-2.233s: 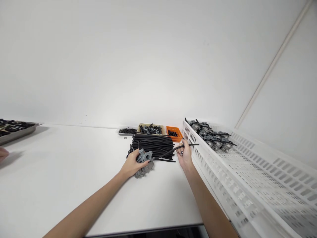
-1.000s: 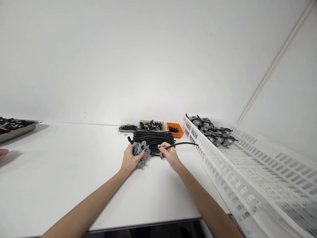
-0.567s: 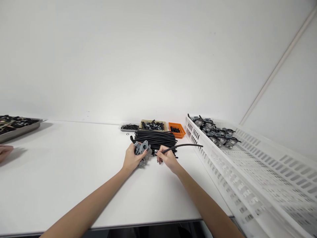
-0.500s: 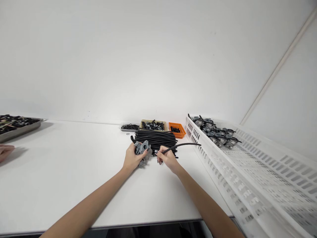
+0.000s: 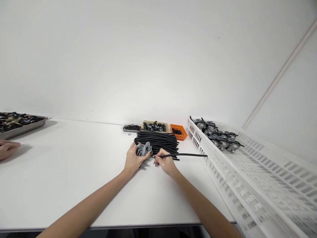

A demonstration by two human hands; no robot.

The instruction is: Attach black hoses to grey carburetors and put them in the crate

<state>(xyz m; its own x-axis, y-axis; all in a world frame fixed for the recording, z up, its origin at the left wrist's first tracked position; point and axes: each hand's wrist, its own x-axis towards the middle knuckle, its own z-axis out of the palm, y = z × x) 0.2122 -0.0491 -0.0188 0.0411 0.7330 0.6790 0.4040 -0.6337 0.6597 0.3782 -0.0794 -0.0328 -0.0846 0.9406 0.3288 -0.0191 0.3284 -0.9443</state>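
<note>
My left hand (image 5: 133, 159) is closed around a grey metal carburetor (image 5: 146, 148), which has a short black rubber piece at its upper left. Between the fingers of my right hand (image 5: 165, 162) is a thin black rubber hose (image 5: 188, 154), its long free part pointing right. The hose's near end meets the carburetor's right side, or comes very close; fingers hide the exact contact. Just behind both hands lies a pile of cut black hoses (image 5: 158, 141) on the white table (image 5: 74, 172).
Behind the hoses stand a clear tray of black rings (image 5: 132, 128), a cream tray of small parts (image 5: 155, 126) and an orange basket (image 5: 182, 136). A white crate (image 5: 223, 178) with carburetors (image 5: 218, 135) flanks the right. Far left are a metal tray (image 5: 34, 125) and another person's hand (image 5: 8, 149).
The hose has swung from slanting upward to nearly level, and the carburetor has turned slightly in my left hand. The other person's hand reaches further into view.
</note>
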